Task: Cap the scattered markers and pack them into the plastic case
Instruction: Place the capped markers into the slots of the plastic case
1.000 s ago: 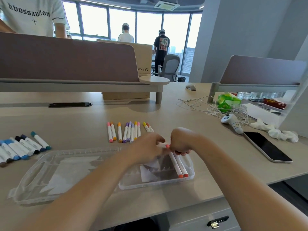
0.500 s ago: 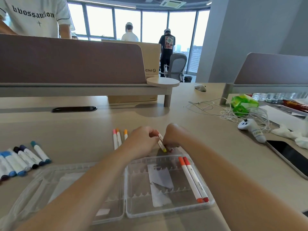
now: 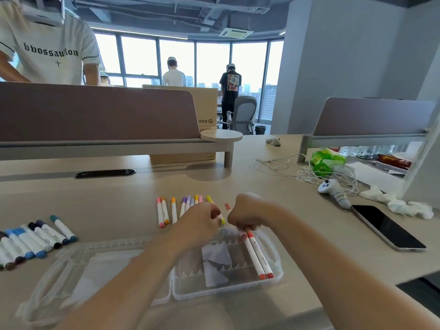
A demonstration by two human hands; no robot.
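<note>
Across the pale office bench, the open plastic case holds two red markers. The left grip pinches a yellow marker; the right grip clamps a red-tipped marker. Light, stiff, slick barrels: likely best held mid-barrel.

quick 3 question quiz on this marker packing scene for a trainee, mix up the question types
1. How many markers lie in the case? A none, B two, C five.
2. True or false: the case's lid is shut.
3. Fill in: the blue markers lie on the table to the ___ of the case.

Key: 1 B. 2 False, the case lies open flat. 3 left.
</note>
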